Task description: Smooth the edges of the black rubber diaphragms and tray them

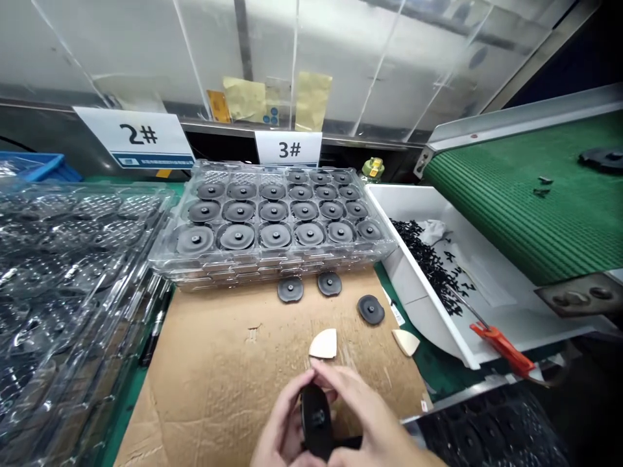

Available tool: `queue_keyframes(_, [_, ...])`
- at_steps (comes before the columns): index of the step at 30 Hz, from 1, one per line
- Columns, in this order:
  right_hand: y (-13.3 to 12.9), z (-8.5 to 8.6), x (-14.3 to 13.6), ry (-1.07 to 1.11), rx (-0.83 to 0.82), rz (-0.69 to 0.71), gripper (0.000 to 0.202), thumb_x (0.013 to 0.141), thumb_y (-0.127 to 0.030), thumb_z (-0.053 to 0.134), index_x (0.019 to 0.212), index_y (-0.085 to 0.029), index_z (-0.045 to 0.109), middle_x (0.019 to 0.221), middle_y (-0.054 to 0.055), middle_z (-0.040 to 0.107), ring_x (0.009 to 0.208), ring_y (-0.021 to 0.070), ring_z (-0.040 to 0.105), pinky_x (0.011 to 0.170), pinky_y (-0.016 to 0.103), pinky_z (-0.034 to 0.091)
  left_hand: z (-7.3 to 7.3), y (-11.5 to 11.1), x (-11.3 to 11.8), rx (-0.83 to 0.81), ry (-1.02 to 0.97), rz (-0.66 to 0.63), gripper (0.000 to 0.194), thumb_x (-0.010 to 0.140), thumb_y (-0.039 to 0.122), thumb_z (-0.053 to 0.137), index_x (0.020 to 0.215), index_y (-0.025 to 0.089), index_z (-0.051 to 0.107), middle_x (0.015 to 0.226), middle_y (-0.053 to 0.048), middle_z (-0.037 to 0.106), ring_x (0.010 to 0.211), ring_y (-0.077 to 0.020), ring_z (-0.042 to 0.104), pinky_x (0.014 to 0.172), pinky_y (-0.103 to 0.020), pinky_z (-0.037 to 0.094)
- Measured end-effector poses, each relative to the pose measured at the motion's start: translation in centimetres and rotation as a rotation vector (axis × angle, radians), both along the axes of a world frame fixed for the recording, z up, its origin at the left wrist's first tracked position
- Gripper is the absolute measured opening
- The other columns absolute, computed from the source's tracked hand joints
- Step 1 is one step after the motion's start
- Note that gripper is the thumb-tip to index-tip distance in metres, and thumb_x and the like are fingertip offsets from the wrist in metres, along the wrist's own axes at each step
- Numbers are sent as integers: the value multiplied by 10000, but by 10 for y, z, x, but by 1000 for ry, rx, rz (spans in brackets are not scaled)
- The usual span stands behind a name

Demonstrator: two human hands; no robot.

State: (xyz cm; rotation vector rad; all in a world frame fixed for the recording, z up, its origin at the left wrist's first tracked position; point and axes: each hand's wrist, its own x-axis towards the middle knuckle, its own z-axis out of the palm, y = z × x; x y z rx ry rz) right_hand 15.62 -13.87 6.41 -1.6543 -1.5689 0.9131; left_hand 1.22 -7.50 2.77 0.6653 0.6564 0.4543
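At the bottom centre, my left hand (283, 425) and my right hand (367, 412) are closed around a black oval part (316, 418), seen nearly edge-on above the cardboard (214, 363). Just beyond my fingertips lies a cream wedge-shaped piece (324, 344); a second cream wedge (405, 342) rests to the right. Three loose black discs sit on the cardboard: one (291, 289), another (329, 283) and a third (370, 310). Behind them, a clear tray (272, 256) holds rows of similar black discs. My palms hide the lower end of the held part.
A white bin (423, 305) at the right holds small black pieces and an orange-handled tool (506, 350). Above it runs a green conveyor belt (535, 194). Stacked clear trays (73, 259) fill the left side. A dark tray (491, 428) is at the lower right.
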Motion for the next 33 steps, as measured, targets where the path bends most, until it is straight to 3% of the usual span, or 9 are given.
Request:
queue_keyframes(3, [0, -27, -9, -59, -60, -94, 936, 655, -388, 739, 1413, -283, 201, 1313, 125, 432, 1180, 323, 423, 953, 466, 397, -6, 10, -15, -64, 21, 78, 689, 483, 448, 790, 1123, 293, 587, 1335, -108, 484, 1097, -359, 547, 929, -462, 438])
queue_keyframes(8, [5, -55, 13, -504, 7, -312, 520, 819, -298, 560, 1314, -322, 404, 1263, 105, 450, 1093, 330, 448, 885, 535, 407, -4, 28, -42, -224, 19, 262, 697, 602, 435, 735, 1235, 304, 473, 1271, -94, 541, 1093, -319, 558, 1004, -435, 373])
queue_keyframes(12, [21, -80, 37, -468, 48, -265, 332, 854, -267, 461, 1170, -208, 543, 1156, 131, 487, 1045, 313, 478, 867, 504, 427, 2, 34, -50, -255, -46, 350, 638, 678, 400, 690, 1251, 254, 452, 1290, -113, 525, 1130, -293, 533, 1045, -422, 325])
queue_keyframes(15, [35, -84, 45, -411, 87, -249, 259, 881, -264, 398, 1050, -210, 586, 1021, 108, 529, 969, 284, 517, 840, 464, 442, 5, 32, -51, -264, -88, 372, 613, 691, 373, 687, 1244, 229, 466, 1306, -129, 510, 1147, -285, 520, 1045, -406, 334])
queue_keyframes(20, [35, -69, 19, -281, 105, -195, 295, 901, -273, 436, 1186, -230, 497, 967, 80, 587, 789, 215, 560, 703, 369, 478, 11, 23, -51, -288, -117, 390, 702, 660, 355, 714, 1290, 247, 424, 1281, -121, 535, 1139, -285, 527, 1025, -401, 363])
queue_keyframes(24, [29, -54, -6, -167, 89, -18, 209, 877, -237, 490, 1045, -255, 613, 779, 17, 625, 719, 172, 577, 651, 289, 485, 12, 20, -47, -291, -112, 381, 654, 653, 317, 726, 1250, 241, 473, 1242, -109, 567, 1152, -275, 516, 996, -374, 396])
queue_keyframes(29, [36, 5, -13, -42, 160, -123, 271, 911, -204, 432, 1165, -229, 523, 1058, 41, 596, 931, 160, 558, 789, 282, 461, 19, 14, -26, -251, -98, 329, 570, 628, 294, 747, 1163, 241, 559, 1160, -71, 623, 1089, -220, 565, 927, -294, 453])
queue_keyframes(31, [37, 31, -17, 11, 252, -33, 291, 902, -167, 422, 1177, -184, 516, 1009, 59, 602, 905, 158, 556, 785, 276, 458, 25, 10, -18, -279, -79, 278, 522, 638, 296, 742, 1132, 234, 585, 1124, -64, 643, 1075, -201, 571, 905, -262, 464])
queue_keyframes(33, [36, 49, -21, 36, 205, 120, 268, 897, -139, 416, 1125, -176, 552, 921, 44, 610, 824, 139, 563, 733, 249, 463, 30, 6, -13, -302, -44, 243, 530, 617, 290, 757, 1119, 250, 594, 1104, -49, 654, 1057, -197, 581, 868, -245, 485])
